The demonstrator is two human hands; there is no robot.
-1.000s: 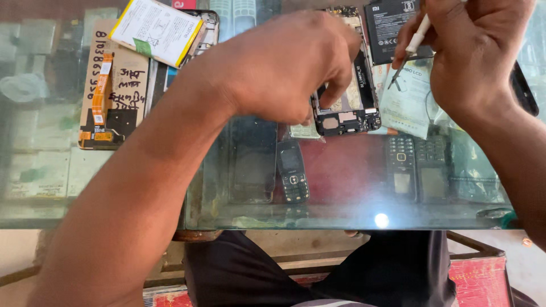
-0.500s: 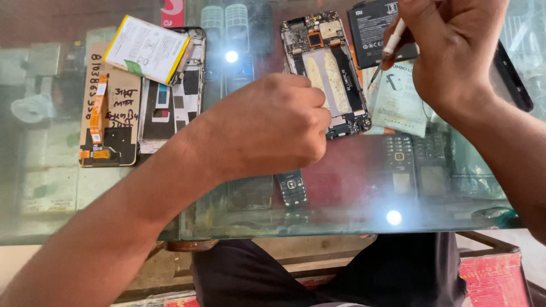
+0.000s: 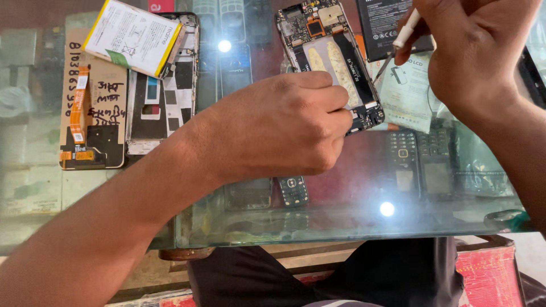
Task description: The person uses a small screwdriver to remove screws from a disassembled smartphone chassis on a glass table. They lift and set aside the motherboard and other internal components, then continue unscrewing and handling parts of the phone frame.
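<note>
I see an opened phone [image 3: 333, 62] lying on the glass counter [image 3: 352, 222], back cover and battery already out, so that the bare battery bay with two pale adhesive strips and the circuit board at its top stand exposed; what is left to do on it I judge to be work on the board and the lower end. My left hand [image 3: 278, 128] is closed in a loose fist, fingertips pressing the phone's lower edge to steady it. My right hand [image 3: 472, 51] is clenched on a thin white-handled tool [image 3: 405, 35] whose tip hovers beside the phone's right side, apart from it. A removed black battery [image 3: 389, 25] lies just beyond; a second stripped phone frame [image 3: 162, 85] with a white battery [image 3: 132, 35] on it lies well to the left. Compared with half a second ago, the left hand has slid to the phone's bottom edge and the tool has dropped nearer.
</note>
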